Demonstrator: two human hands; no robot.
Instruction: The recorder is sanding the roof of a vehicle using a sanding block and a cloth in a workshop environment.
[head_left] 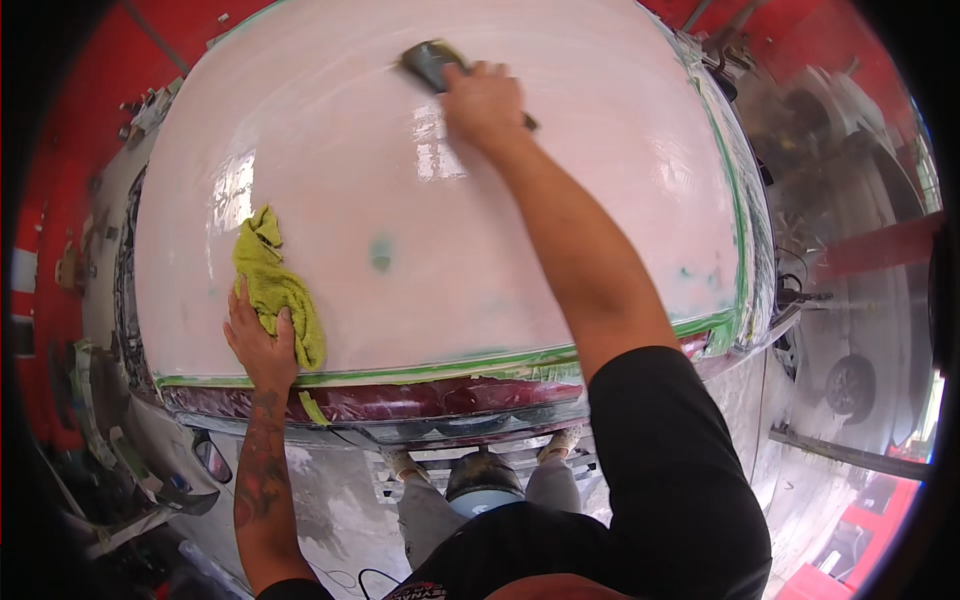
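Note:
A broad car panel (330, 160), coated in wet, pale pink primer, spreads before me. My right hand (487, 103) reaches to its far part and grips a long dark sanding block (430, 65), blurred by motion, against the surface. The palm covers the block's middle. Nearer, at the left, a crumpled yellow-green towel (280, 290) lies on the panel. My left hand (262, 345) holds the towel's near left part between thumb and fingers. Between the hands a small greenish patch (381, 253) shows in the primer.
Green masking tape (450, 368) and plastic film edge the panel. Below its near edge is a dark red strip (430, 398). A bucket (483, 475) stands between my feet. A car mirror (212, 458) lies at lower left; another vehicle (860, 270) stands at right.

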